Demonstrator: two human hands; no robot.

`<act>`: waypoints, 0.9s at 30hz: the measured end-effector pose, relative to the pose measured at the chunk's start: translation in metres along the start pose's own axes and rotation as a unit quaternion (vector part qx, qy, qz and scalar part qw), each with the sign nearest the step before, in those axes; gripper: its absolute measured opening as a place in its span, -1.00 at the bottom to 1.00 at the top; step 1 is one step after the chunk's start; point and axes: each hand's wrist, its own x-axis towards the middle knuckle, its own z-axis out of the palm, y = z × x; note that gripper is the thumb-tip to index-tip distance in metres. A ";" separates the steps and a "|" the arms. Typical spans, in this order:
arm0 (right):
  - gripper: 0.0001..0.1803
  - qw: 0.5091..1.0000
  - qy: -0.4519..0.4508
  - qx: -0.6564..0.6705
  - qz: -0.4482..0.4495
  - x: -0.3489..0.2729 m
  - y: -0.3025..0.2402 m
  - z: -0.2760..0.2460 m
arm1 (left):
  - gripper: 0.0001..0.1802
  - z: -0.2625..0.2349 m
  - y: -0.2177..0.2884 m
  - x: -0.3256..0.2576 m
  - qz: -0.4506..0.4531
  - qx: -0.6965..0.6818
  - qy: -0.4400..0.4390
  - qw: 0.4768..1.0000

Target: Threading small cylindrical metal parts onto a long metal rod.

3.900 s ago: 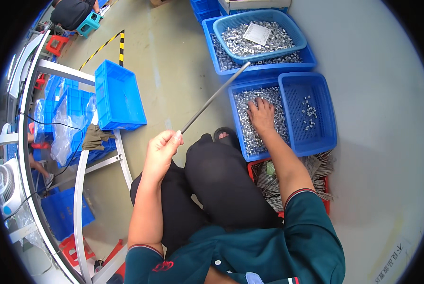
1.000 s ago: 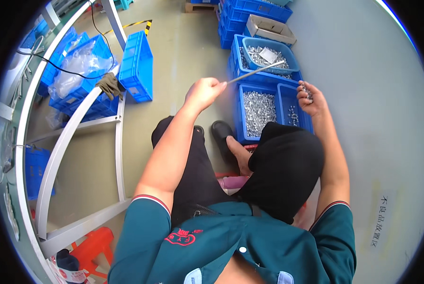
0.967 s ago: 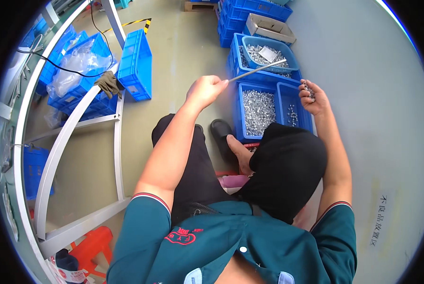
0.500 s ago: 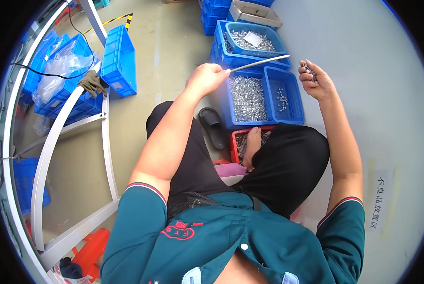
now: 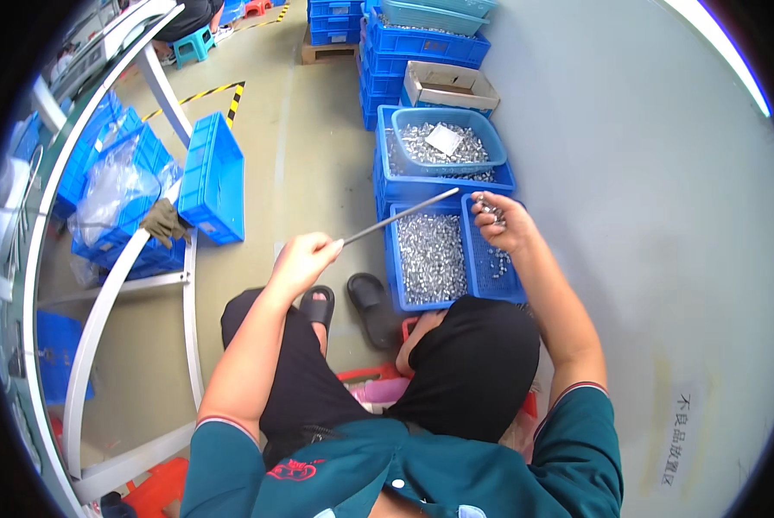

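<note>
Left hand: my left hand [image 5: 305,259] is raised in front of me, the fingers closed tight around the near end of a thin metal rod [image 5: 402,217]; the rod points up and to the right, over the bins.
Right hand: my right hand [image 5: 497,226] is lifted above the bins, the fingers pinched together on a few small silver parts [image 5: 488,208] (how many I cannot tell).
Change: some seconds ago the right hand was down in the left bin of parts [image 5: 428,253]; now it is up, near the rod's far tip. In the last second both hands moved only a little.
Meaning: I judge the picking is finished and the parts are ready to go onto the rod; tip and parts are near, not yet touching.
Around: right bin [image 5: 498,263] with fewer parts, a full tray [image 5: 443,142] behind, black sandals [image 5: 371,298] on the floor.
</note>
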 end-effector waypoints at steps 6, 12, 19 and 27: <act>-0.79 0.996 -0.029 0.077 -0.017 0.048 0.014 -0.038 | -0.70 0.035 -0.004 -0.002 -0.100 -0.165 0.016 0.981; -0.82 0.992 -0.057 0.093 -0.059 0.073 0.037 -0.066 | -0.78 0.096 -0.040 0.006 -0.123 -0.185 0.027 0.975; -0.84 0.987 -0.049 0.130 -0.085 0.071 0.056 -0.098 | -0.80 0.124 -0.053 0.017 -0.148 -0.155 -0.021 0.977; -0.89 0.980 0.097 -0.151 -0.082 0.065 0.040 -0.101 | -0.86 0.125 -0.071 0.026 -0.149 -0.084 -0.027 0.985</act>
